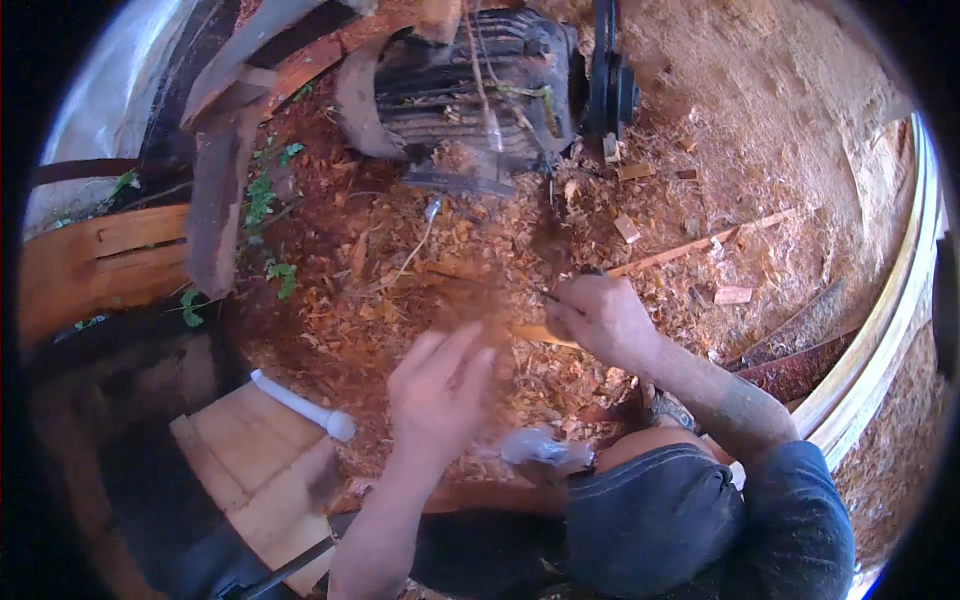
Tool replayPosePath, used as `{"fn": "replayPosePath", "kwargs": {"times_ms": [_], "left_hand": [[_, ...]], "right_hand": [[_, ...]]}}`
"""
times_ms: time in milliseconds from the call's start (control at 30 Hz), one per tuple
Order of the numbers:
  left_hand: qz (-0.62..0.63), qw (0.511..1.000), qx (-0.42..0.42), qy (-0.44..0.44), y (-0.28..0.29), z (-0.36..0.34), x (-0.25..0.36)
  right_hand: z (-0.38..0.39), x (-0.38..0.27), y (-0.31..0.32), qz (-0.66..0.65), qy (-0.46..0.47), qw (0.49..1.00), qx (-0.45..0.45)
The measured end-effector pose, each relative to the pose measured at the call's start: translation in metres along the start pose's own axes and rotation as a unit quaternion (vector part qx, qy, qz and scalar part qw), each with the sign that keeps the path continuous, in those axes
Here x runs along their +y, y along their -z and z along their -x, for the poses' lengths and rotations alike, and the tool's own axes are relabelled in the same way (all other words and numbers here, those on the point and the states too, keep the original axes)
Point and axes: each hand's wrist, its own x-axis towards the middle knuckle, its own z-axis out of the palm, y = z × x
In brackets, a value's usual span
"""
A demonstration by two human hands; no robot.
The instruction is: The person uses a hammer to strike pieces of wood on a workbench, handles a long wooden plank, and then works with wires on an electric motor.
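My left hand [440, 390] is raised over the wood shavings [370, 320], its fingers stretched forward and a little blurred. Nothing shows in its grasp. To its right, my right hand [605, 318] is closed, with thumb and fingers pinched together. The tip of a thin dark piece [548, 296] pokes out of that pinch; its kind is too small to tell. Just below the right hand lies a pale wooden strip [545, 335], partly hidden. A brownish blur hangs between the two hands.
Ahead stands a dark ribbed electric motor [470, 90] with a pulley [612, 85] and loose wires. A white tube [300, 405] rests on a wooden block [250, 450] at left. Clear plastic [545, 447] lies near my knee. Planks, offcuts and a long wood strip [700, 243] surround the shavings.
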Motion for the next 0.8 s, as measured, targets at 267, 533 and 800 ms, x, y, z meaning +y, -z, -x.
{"fn": "replayPosePath", "kwargs": {"times_ms": [267, 533, 800], "left_hand": [[-0.037, 0.980, 0.055, -0.186, -0.006, -0.008, -0.004], [-0.075, 0.981, 0.091, -0.153, 0.014, 0.004, -0.002], [-0.111, 0.956, 0.138, -0.232, 0.017, 0.013, -0.003]], "right_hand": [[-0.002, -0.061, 0.028, -0.058, 0.074, 0.995, -0.041], [-0.003, -0.070, 0.020, -0.094, 0.017, 0.993, -0.070], [-0.005, -0.082, 0.016, -0.067, 0.064, 0.992, -0.081]]}}
